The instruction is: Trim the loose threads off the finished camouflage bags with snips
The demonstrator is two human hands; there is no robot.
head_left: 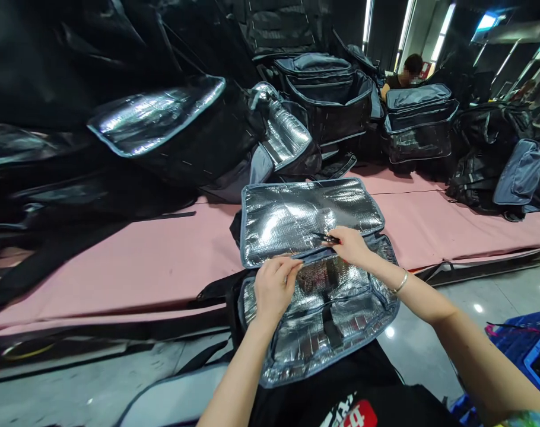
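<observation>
A bag lined with silver foil lies open in front of me, its foil-lined flap folded back onto the pink table. My left hand is closed, thumb and fingertips pinching the grey edging where flap and body meet. To its right, my right hand is wrapped round small black scissors or snips, whose tips point left over the flap's lower edge. A dark strap lies inside the foil lining.
Several black and grey bags stand along the back of the pink table, including an open one. A blue crate is at the lower right. A person is in the background.
</observation>
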